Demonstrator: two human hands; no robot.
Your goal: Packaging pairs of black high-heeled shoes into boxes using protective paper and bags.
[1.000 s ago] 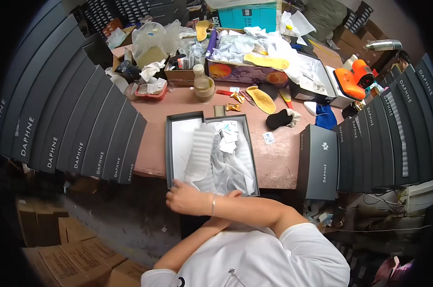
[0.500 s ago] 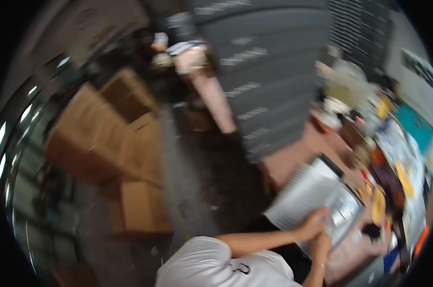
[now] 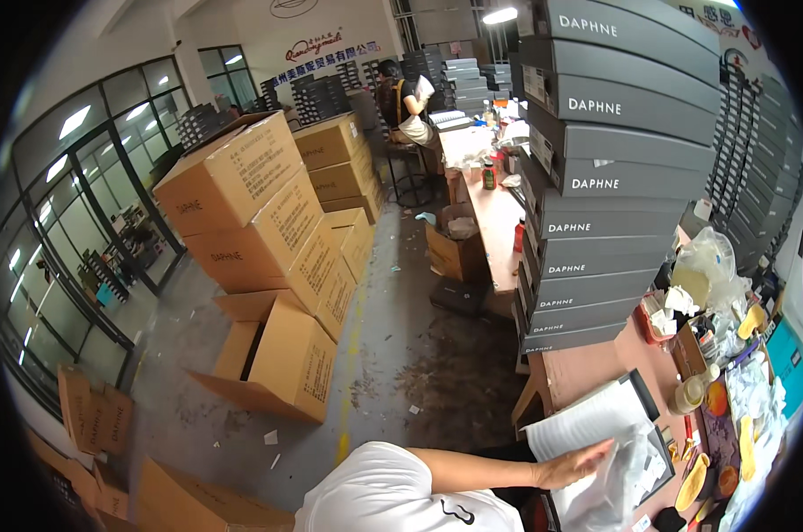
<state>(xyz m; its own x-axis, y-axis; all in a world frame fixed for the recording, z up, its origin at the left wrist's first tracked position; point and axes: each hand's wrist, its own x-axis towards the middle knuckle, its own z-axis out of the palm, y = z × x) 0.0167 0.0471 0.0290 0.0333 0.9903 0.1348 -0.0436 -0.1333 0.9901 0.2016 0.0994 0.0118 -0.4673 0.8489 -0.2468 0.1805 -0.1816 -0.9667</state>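
Observation:
My left hand (image 3: 575, 464) reaches in from the left with its fingers stretched out. It lies on or just over the white wrapping paper (image 3: 588, 415), beside a crumpled, translucent plastic bag (image 3: 616, 470). Beneath these, an open dark grey shoebox (image 3: 643, 390) shows its edge on the pinkish worktable (image 3: 579, 363). Small white pieces lie near the box's right side, too unclear to name. My right hand does not show.
A tall stack of grey shoeboxes (image 3: 610, 191) stands on the table beyond. Yellow insoles (image 3: 692, 483), a jar (image 3: 688, 395) and plastic wrapping clutter the right. Brown cartons (image 3: 260, 213) are piled on the floor at left. Another person (image 3: 409, 102) works farther back.
The view has swung and steadied. My hands were close together over the paper; now the left lies stretched out alone, and the right has gone from sight. The plastic bag shows clearly.

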